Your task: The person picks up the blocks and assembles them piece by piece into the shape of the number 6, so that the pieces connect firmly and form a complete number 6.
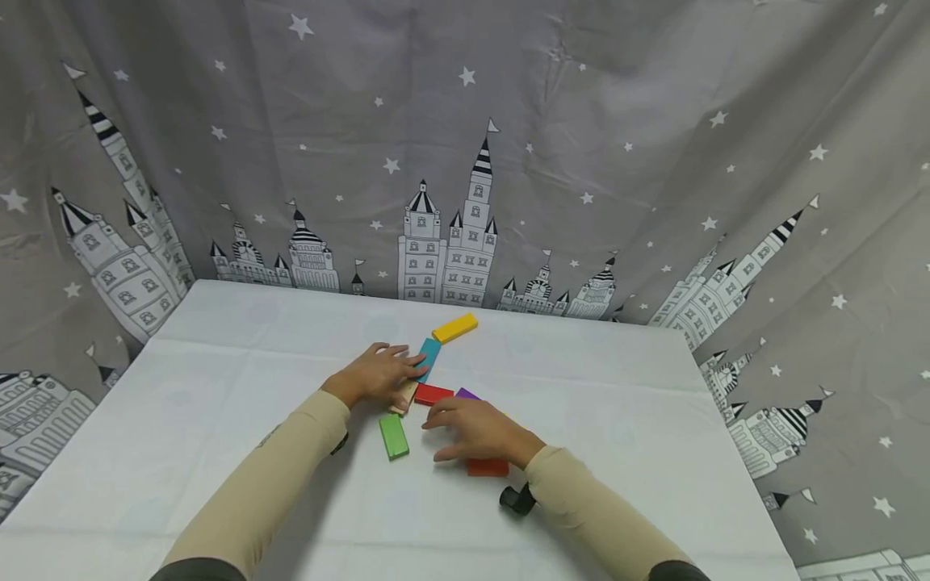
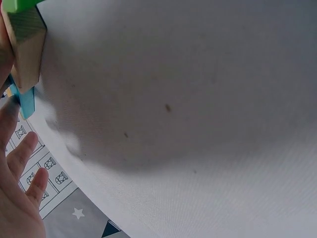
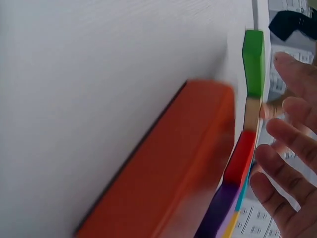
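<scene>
From the head view, the person leans over a white surface (image 1: 218,379) backed by a grey curtain (image 1: 581,121) printed with castles and stars. The left hand (image 1: 374,375) lies flat with straight fingers over a plain wooden block (image 1: 404,397), fingertips touching a blue block (image 1: 429,357). A yellow block (image 1: 454,328) sits just beyond the blue one. The right hand (image 1: 479,432), fingers relaxed and spread, rests over an orange block (image 1: 487,467), beside a red block (image 1: 433,394) and a purple block (image 1: 467,394). A green block (image 1: 393,436) lies between the two forearms.

The left wrist view shows loose fingers (image 2: 22,153) gripping nothing, with the wooden block (image 2: 26,49) and blue block (image 2: 26,101) just beside them.

In the right wrist view the orange block (image 3: 168,168) fills the foreground, blurred; the green (image 3: 253,59), wooden (image 3: 251,114), red (image 3: 241,156) and purple (image 3: 218,208) blocks run in a line past the open fingers (image 3: 282,148).
</scene>
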A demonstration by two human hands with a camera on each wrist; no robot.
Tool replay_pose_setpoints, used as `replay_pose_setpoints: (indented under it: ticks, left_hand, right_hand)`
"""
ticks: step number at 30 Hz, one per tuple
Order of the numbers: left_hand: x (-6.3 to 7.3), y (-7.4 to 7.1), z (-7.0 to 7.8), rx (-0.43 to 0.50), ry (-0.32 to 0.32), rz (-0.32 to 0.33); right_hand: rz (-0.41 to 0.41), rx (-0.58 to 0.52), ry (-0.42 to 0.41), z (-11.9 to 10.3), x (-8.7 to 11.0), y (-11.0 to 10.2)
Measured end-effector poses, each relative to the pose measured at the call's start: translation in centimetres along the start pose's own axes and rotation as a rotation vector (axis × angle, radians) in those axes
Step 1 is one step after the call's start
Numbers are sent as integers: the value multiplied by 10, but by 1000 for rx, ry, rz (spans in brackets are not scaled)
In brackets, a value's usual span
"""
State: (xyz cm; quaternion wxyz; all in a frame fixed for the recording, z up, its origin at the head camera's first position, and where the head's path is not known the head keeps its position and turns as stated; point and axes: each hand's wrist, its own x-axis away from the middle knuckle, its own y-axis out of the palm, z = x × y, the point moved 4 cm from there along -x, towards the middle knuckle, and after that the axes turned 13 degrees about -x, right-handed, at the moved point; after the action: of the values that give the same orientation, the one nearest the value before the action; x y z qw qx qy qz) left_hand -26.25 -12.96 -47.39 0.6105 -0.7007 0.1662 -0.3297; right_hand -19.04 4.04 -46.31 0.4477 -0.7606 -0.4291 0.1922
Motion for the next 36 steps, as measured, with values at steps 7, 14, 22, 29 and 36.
replay_pose_setpoints:
  ticks: [7,14,22,29,36]
  left_hand:
    - [0,0,0,-1,-19,-20]
    - [0,2,0,-19,-27,-17]
    - [0,2,-1,-8,-30,-24]
    - [1,1,0,-7,-25,-18]
    - [-2,2,0,-23,-29,-21]
  right_hand:
    - [12,-28,50,17,28,-3]
    - [31,-33,34,23,55,-2]
    - [56,-17,69,27,74,5]
    - [90,-8,70,29,79,8]
    - [143,-31,20,28,78,11]
